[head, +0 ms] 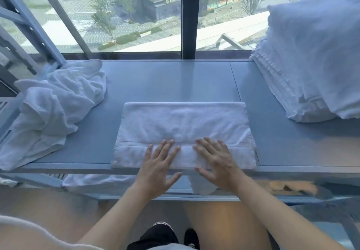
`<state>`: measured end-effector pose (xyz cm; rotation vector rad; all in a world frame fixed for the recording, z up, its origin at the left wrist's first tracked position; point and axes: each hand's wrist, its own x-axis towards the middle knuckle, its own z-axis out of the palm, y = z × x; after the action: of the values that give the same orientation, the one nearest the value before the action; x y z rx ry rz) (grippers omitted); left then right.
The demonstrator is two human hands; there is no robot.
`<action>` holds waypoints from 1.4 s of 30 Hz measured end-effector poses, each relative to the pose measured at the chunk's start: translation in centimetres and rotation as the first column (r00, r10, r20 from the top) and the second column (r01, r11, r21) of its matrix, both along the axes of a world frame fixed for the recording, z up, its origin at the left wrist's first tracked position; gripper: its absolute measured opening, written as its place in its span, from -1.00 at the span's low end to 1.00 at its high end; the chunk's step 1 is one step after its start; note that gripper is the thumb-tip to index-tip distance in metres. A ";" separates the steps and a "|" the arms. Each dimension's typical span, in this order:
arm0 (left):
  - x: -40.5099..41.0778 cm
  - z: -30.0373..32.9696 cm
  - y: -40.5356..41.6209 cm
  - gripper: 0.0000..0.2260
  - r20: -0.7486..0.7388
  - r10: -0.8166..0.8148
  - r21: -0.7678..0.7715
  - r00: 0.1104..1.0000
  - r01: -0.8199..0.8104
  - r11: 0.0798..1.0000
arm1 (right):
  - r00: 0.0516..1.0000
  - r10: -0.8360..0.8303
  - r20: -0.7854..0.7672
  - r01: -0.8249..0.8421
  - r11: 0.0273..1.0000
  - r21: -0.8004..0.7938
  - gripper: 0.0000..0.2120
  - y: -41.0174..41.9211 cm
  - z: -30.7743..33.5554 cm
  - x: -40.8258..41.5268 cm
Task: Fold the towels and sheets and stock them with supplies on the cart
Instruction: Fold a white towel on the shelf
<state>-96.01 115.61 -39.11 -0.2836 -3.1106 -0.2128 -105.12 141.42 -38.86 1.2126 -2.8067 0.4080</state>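
A white towel (183, 125) lies folded into a wide rectangle on the grey cart top (175, 82), its near edge at the cart's front rim. My left hand (159, 168) and my right hand (216, 164) press flat on its near band, side by side, fingers straight and spread. A crumpled heap of white towels (52, 109) lies at the left end of the cart top. A stack of folded white linen (276, 90) stands at the right end with a white pillow (319, 54) on top.
A large window with a dark vertical post (191, 17) runs behind the cart. More white cloth (93, 180) lies on the lower shelf, and one piece (201, 186) hangs beneath my right hand. My black shoes (163, 230) stand on the wooden floor.
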 end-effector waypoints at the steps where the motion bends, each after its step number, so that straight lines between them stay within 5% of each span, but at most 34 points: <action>1: 0.4 0.0 0.1 -0.28 -0.001 -0.003 -0.017 1.000 0.003 1.000 | 0.999 0.029 -0.013 -0.029 0.998 0.058 -0.27 0.0 -0.4 1.0; 5: 1.9 -0.6 0.1 -0.34 -0.078 0.001 0.015 0.997 0.001 1.000 | 0.995 0.074 -0.061 -0.063 0.985 0.163 -0.28 0.3 -0.7 2.3; 10: 2.3 -0.8 -1.7 -0.44 -0.184 -0.026 0.063 0.983 0.038 0.997 | 0.993 0.081 -0.083 -0.079 0.997 0.024 -0.38 2.7 0.0 1.8; 14: 3.2 -0.7 -5.6 -0.35 -0.276 0.097 0.109 0.956 -0.069 0.992 | 0.988 -0.005 -0.154 -0.011 0.995 -0.101 -0.32 6.3 1.1 1.2; 18: 3.2 1.6 -9.7 -0.39 -0.295 0.174 0.128 0.939 -0.142 0.982 | 0.981 -0.112 -0.157 0.088 0.985 -0.149 -0.49 7.9 3.5 -0.6; 24: -7.8 10.6 -12.6 -0.67 -0.240 0.295 0.152 0.925 -0.265 0.952 | 0.946 -0.309 -0.098 0.294 0.945 -0.141 -0.92 4.2 10.6 -11.2; 29: -16.9 16.5 -13.5 -0.76 -0.141 0.309 0.090 0.941 -0.298 0.950 | 0.928 -0.371 0.007 0.371 0.928 0.006 -0.83 1.4 15.4 -20.2; 37: -14.8 17.7 -14.1 -0.65 -0.524 0.256 0.209 0.812 -0.169 0.963 | 0.890 -0.265 -0.372 0.144 0.936 -0.321 -0.76 3.3 18.5 -18.0; 42: -7.7 11.8 -12.6 -0.55 -0.489 0.260 0.237 0.832 -0.160 0.958 | 0.918 -0.100 -0.383 -0.004 0.965 -0.263 -0.68 5.9 11.9 -11.9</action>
<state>-103.71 102.98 -27.26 0.0148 -2.5345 -0.3547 -117.00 147.37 -26.99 1.0313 -2.3500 0.4527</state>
